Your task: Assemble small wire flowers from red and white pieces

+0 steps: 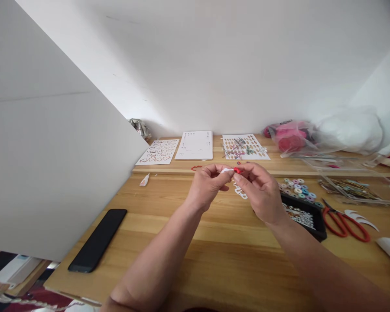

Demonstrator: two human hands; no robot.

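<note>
My left hand [211,182] is pinched on a small white piece [226,170]. Close beside it, the fingertips of my right hand [258,186] grip a small red piece [237,170]. The two pieces meet or nearly meet between my hands; whether they are joined I cannot tell, since my fingers cover much of both. A white openwork cutout [240,190] shows just below the fingers; I cannot tell if it hangs from them or lies on the table. Behind my left hand, a red wavy outline piece [196,168] rests at the ledge's edge.
Left are a black phone [97,240] and a small glue bottle [144,180]. Right are a black tray [318,219] of beads, thread spools [299,188], red-handled scissors [346,223] and a clear box [344,186]. Printed sheets [196,145] and plastic bags [347,130] line the back ledge.
</note>
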